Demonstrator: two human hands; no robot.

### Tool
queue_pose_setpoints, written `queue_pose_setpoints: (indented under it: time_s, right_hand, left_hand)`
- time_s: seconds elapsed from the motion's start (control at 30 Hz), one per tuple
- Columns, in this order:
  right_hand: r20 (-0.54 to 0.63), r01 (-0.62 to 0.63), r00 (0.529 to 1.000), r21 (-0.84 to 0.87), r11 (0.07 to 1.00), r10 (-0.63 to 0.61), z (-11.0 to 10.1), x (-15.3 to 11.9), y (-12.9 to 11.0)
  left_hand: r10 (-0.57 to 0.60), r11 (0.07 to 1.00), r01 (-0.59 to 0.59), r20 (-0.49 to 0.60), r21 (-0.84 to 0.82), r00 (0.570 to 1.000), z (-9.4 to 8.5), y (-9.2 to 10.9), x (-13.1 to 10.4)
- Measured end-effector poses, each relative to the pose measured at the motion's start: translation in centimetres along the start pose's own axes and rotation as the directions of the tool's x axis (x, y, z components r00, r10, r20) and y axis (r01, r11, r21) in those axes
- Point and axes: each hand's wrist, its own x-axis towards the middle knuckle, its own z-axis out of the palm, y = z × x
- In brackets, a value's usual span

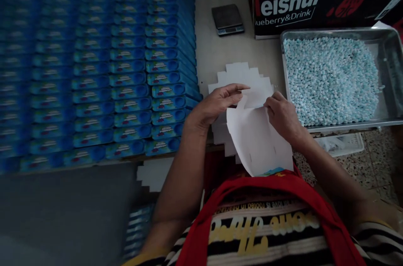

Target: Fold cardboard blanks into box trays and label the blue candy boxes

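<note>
A flat white carton blank (261, 140), its plain side up, curves between my hands and reaches down to my apron. A strip of blue and green print shows at its lower edge. My right hand (281, 117) pinches its upper right edge between thumb and curled fingers. At its upper left corner is my left hand (218, 104), with fingers stretched out and thumb apart, beside a small flap. Beneath both hands lies a fanned stack of white carton blanks (237, 71) on the table.
Rows of blue printed boxes (129, 77) fill the left of the table. A small scale (227, 19) lies ahead. To the right are a steel tray (385, 102) of pale blue and white pellets and a black cardboard box (286, 24). A white plastic basket (357, 144) sits lower right.
</note>
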Motion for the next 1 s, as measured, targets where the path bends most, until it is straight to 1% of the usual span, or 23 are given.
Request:
queue_pose_setpoints:
  time_s: [0.07,0.1,0.2,0.27,0.33,0.4,0.47,0.57,0.6,0.67,0.77,0.83,0.9,1.0]
  right_hand:
    - [-0.016,-0.017,1.0,-0.024,1.0,0.016,0.1,-0.2,-0.1]
    - [-0.022,-0.021,1.0,-0.033,0.999,0.02,0.2,-0.1,-0.2]
    - [-0.082,-0.042,0.996,0.007,0.999,0.042,0.5,0.2,-0.6]
    - [-0.143,-0.072,0.986,0.083,0.994,0.083,0.8,0.6,-0.7]
    - [-0.18,-0.098,0.976,0.155,0.983,0.126,1.0,1.0,-0.6]
    - [-0.156,-0.086,0.981,0.189,0.978,0.116,1.0,1.2,-0.3]
    - [-0.109,-0.049,0.992,0.183,0.982,0.07,0.8,1.2,0.0]
    - [-0.074,-0.017,0.997,0.1,0.995,0.024,0.4,1.0,-0.1]
    - [-0.072,-0.01,0.997,0.062,0.998,0.014,0.3,0.9,-0.2]
    - [-0.059,0.018,0.998,-0.002,1.0,-0.018,0.3,0.7,-0.5]
    - [-0.036,0.092,0.995,-0.043,0.995,-0.093,0.4,0.1,-0.8]
    - [-0.035,0.139,0.989,-0.065,0.988,-0.141,0.4,-0.3,-0.7]
    - [-0.029,0.178,0.983,-0.1,0.979,-0.182,0.2,-0.5,-0.7]
    - [0.037,0.202,0.979,-0.147,0.968,-0.198,-0.6,-0.4,-0.6]
  left_hand:
    - [0.039,0.992,-0.043,-0.033,-0.116,0.999,1.2,-1.0,-0.8]
    - [0.046,0.988,-0.054,-0.058,-0.146,0.997,2.0,-1.5,-1.2]
    - [0.03,0.99,-0.047,-0.125,-0.133,0.992,4.1,-2.5,-1.7]
    - [0.016,0.996,-0.025,-0.118,-0.082,0.993,4.7,-2.8,-1.5]
    - [0.067,0.997,-0.062,-0.136,0.039,0.988,4.5,-2.9,-1.1]
    - [0.169,0.962,-0.122,-0.181,0.244,0.969,3.9,-2.9,-0.9]
    - [0.242,0.902,-0.152,-0.18,0.405,0.953,3.4,-2.8,-1.0]
    - [0.251,0.858,-0.15,-0.146,0.491,0.957,3.5,-2.6,-1.5]
    - [0.253,0.845,-0.14,-0.154,0.517,0.955,3.7,-2.5,-1.6]
    - [0.25,0.82,-0.087,-0.219,0.565,0.943,4.3,-2.2,-1.8]
    - [0.217,0.821,0.037,-0.372,0.569,0.902,4.9,-1.8,-1.7]
    - [0.209,0.811,0.086,-0.425,0.579,0.881,5.1,-1.7,-1.7]
    - [0.21,0.769,0.117,-0.421,0.629,0.882,5.2,-1.6,-1.7]
    - [0.2,0.68,0.132,-0.356,0.721,0.913,5.1,-1.3,-1.7]
